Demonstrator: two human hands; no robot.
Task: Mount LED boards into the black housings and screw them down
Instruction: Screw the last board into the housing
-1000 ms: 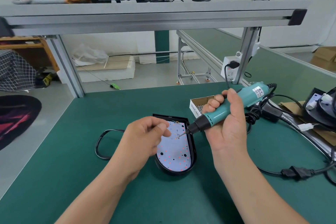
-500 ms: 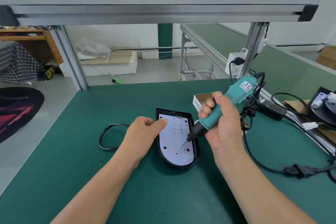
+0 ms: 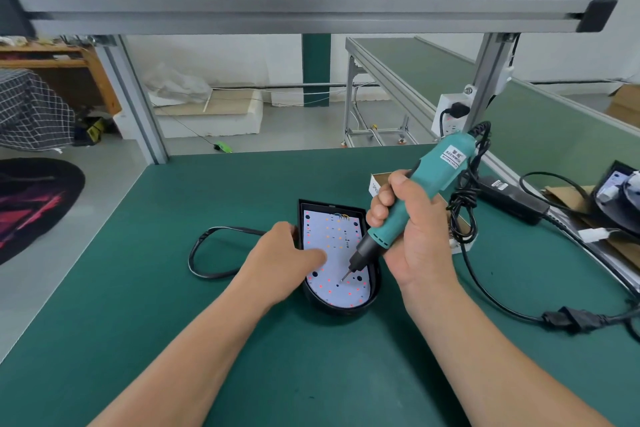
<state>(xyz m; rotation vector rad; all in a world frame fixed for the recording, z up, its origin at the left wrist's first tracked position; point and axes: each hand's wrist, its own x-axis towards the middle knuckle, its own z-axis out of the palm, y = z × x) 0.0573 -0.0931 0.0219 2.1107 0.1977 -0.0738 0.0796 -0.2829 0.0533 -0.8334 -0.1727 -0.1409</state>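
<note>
Left hand (image 3: 280,260) rests on the LED board (image 3: 330,250), a straight finger pressing it into the black housing (image 3: 341,308), which sits mid-bench on the green mat (image 3: 156,288). Right hand (image 3: 414,239) is wrapped round the electric screwdriver (image 3: 446,163), bit tip down on the board's lower half.

Progress: board seated. I judge this screw mid-drive. Dark holes nearby look unfilled, so more remain.

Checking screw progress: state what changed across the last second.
The right hand swung the electric screwdriver more upright and carried its bit from the far half of the LED board down to its rounded near end. The left hand, earlier pinching beside the bit, now rests on the board's left side. The black housing stayed put; the right hand's grip is unchanged.
</note>
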